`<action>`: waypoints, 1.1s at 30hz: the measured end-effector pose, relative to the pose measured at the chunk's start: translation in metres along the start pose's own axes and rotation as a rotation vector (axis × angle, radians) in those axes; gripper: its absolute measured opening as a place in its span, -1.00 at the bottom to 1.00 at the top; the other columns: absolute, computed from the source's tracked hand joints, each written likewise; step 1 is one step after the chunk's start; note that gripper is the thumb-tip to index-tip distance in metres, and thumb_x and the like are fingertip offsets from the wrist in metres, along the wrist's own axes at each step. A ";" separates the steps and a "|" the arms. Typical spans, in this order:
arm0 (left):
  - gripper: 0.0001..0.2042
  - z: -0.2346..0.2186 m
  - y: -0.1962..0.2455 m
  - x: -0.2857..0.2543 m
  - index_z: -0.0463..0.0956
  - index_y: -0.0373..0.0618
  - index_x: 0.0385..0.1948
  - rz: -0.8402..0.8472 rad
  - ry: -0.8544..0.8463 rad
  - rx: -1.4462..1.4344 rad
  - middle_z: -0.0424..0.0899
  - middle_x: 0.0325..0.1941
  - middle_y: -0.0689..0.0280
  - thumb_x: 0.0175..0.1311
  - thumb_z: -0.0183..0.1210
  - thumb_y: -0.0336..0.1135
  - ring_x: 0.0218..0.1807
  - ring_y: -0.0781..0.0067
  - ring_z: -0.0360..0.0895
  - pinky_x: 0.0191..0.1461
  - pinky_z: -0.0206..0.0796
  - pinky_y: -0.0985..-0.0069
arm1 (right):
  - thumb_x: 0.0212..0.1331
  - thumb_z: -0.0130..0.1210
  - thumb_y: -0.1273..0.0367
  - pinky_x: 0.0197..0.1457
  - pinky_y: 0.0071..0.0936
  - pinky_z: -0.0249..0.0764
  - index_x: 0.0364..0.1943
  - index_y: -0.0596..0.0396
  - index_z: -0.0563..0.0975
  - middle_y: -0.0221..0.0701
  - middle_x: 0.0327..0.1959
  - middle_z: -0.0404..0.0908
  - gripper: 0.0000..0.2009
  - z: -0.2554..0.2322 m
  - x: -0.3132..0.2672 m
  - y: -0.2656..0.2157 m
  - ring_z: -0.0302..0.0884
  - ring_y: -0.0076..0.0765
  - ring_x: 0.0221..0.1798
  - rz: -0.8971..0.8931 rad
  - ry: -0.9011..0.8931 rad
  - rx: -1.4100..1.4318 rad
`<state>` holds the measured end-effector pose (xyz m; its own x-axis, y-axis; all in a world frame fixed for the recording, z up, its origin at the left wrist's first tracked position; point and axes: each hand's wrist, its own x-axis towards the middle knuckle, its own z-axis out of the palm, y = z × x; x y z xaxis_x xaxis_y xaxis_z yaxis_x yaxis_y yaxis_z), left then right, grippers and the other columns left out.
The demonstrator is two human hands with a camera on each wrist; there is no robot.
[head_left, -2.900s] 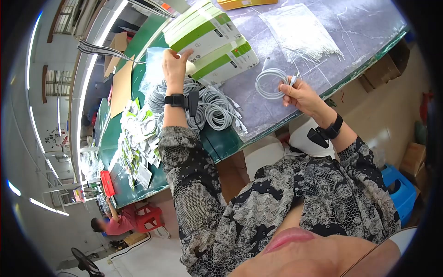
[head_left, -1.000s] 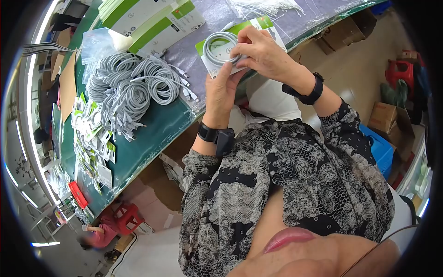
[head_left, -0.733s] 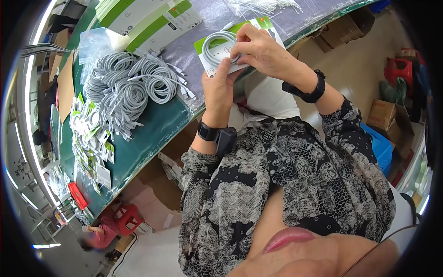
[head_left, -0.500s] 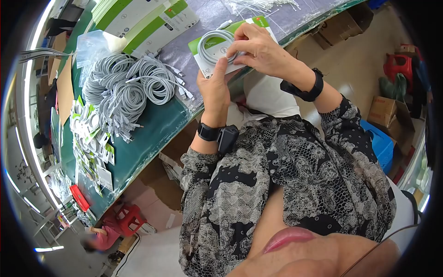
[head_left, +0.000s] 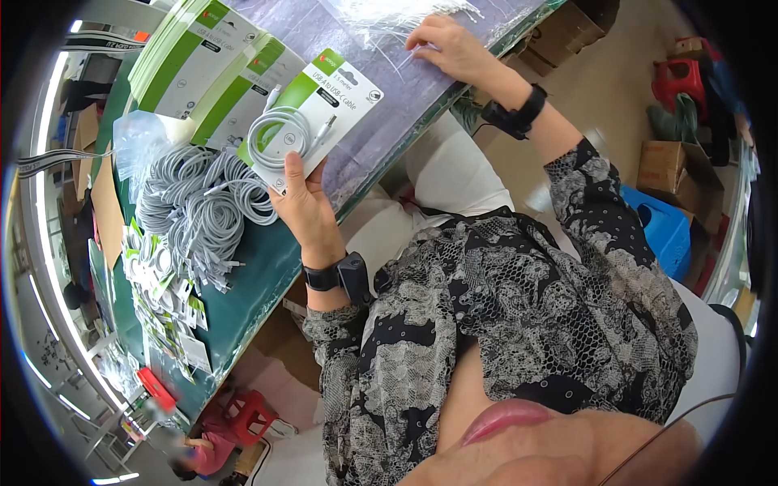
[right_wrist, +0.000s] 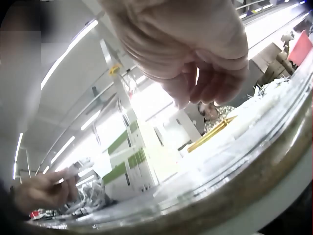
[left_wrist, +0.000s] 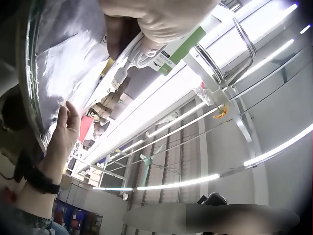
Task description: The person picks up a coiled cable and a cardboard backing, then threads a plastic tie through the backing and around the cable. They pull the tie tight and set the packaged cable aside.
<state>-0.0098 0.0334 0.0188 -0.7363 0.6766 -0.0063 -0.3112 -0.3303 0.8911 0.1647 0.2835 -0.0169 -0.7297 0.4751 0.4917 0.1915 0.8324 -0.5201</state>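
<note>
My left hand [head_left: 308, 206] holds a white-and-green backing card [head_left: 344, 97] by its lower corner. Its thumb lies over a coiled grey USB cable [head_left: 263, 146] on the card's printed face. Both cable ends stick out of the coil, one plug [head_left: 326, 128] lying across the card. Over the table, my right hand [head_left: 458, 50] has its fingers bent, fingertips right at some loose white zip ties [head_left: 397, 57]. I cannot tell whether it pinches one. In the right wrist view the right hand [right_wrist: 195, 58] hangs above the tabletop, fingers bent downward.
Left of the card lies a heap of coiled grey cables [head_left: 194, 202], with carded cables [head_left: 162, 292] beyond it. Stacks of green-and-white cards [head_left: 190, 73] stand behind. A clear bag [head_left: 138, 142] sits beside them. The table edge [head_left: 397, 158] runs close before me.
The right hand has left the coil and moved up and away to the zip ties. The left hand has brought the card leftward and lower in view, its print now uncovered.
</note>
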 end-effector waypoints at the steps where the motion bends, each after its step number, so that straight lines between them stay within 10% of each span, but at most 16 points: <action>1: -0.63 0.000 0.000 0.001 0.27 -0.23 0.12 -0.007 -0.007 0.001 0.47 0.07 0.16 0.30 0.07 -0.40 0.03 0.27 0.54 0.00 0.55 0.32 | -0.04 0.23 0.36 0.02 -0.30 0.31 -0.38 -0.07 0.58 -0.44 -0.29 0.51 -0.89 0.006 0.000 -0.003 0.44 -0.26 -0.12 -0.018 0.041 -0.153; 12: -0.68 0.013 0.001 0.005 0.31 -0.20 0.09 -0.273 -0.022 -0.392 0.49 0.09 0.21 0.34 0.04 -0.36 0.08 0.34 0.50 0.09 0.48 0.43 | -0.09 0.25 0.43 0.00 -0.35 0.21 -0.46 -0.08 0.55 -0.54 -0.42 0.53 -0.89 -0.008 0.001 -0.067 0.45 -0.39 -0.19 -0.243 0.096 0.001; 20: -0.76 0.037 0.014 0.000 0.43 -0.27 -0.07 -0.354 -0.013 -0.566 0.59 -0.09 0.18 0.31 0.08 -0.35 -0.11 0.41 0.58 -0.10 0.56 0.50 | -0.06 0.25 0.48 -0.12 -0.47 0.32 -0.48 0.07 0.55 -0.47 -0.49 0.58 -0.92 0.013 -0.008 -0.120 0.53 -0.40 -0.32 0.047 0.172 0.424; 33: -0.82 0.030 0.003 0.002 0.47 -0.23 -0.18 -0.578 -0.025 -0.851 0.55 -0.22 0.23 0.29 0.11 -0.34 -0.21 0.39 0.45 -0.08 0.56 0.48 | -0.08 0.26 0.50 -0.13 -0.46 0.34 -0.47 0.06 0.56 -0.49 -0.46 0.59 -0.90 0.010 -0.001 -0.126 0.51 -0.40 -0.29 -0.036 0.211 0.448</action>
<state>0.0063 0.0533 0.0354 -0.3292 0.8907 -0.3136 -0.9438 -0.3001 0.1385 0.1348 0.1748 0.0408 -0.5728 0.5341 0.6218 -0.1665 0.6669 -0.7263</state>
